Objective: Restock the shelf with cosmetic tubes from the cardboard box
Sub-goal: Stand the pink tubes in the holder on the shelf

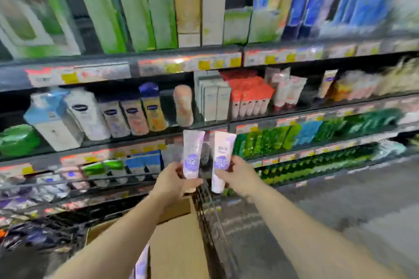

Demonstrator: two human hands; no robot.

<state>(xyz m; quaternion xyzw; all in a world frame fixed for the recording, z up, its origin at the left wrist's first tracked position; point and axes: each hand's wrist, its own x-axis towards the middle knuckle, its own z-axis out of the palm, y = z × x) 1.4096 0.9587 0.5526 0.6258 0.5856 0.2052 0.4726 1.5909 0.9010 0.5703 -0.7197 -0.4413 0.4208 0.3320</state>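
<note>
My left hand (175,180) grips a white and purple cosmetic tube (192,154), held upright with its cap down. My right hand (235,175) grips a second matching tube (222,158) right beside it. Both tubes are raised in front of the shelf (145,142), level with its third board. Below my arms stands the brown cardboard box (179,244), its flaps open; another purple and white tube (141,265) shows inside it at the bottom edge. The picture is blurred by motion.
Shelves fill the view: green and blue cartons on top, lotion bottles (133,113) and red tubes (249,97) on the middle board, green tubes (294,138) lower right. A black wire cart (210,222) holds the box. Grey floor (340,210) lies to the right.
</note>
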